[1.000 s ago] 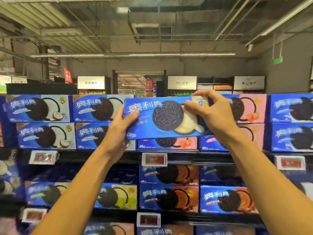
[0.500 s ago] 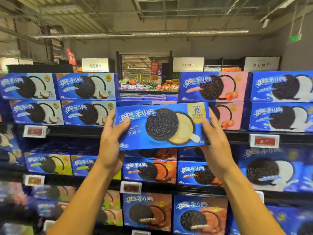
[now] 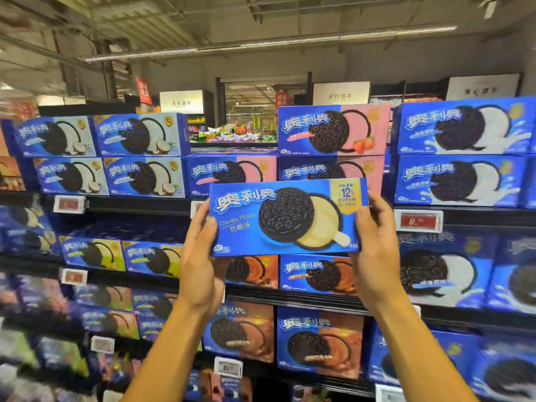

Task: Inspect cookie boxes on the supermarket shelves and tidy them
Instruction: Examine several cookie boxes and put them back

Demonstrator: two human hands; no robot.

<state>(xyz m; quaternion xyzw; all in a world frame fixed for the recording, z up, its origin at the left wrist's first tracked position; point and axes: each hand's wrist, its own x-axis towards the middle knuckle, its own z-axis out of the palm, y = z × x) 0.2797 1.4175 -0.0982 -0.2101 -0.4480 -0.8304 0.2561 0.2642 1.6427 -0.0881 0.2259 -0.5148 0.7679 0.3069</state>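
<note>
The store is bright, lit from a long tube lamp (image 3: 269, 43) on the ceiling. The middle is sharp; the boxes at the left and bottom edges (image 3: 43, 329) are blurred. The wide lens bends the shelves (image 3: 139, 203) at the sides.

Top shelf: an open slot (image 3: 232, 140) above the single blue-and-pink strawberry cookie box (image 3: 232, 175), flanked by stacked blue-and-white coconut boxes (image 3: 142, 134) and a pink-fronted stack (image 3: 333, 130). The blue cheese-flavour box (image 3: 287, 217) fronts the shelf edge below.
</note>
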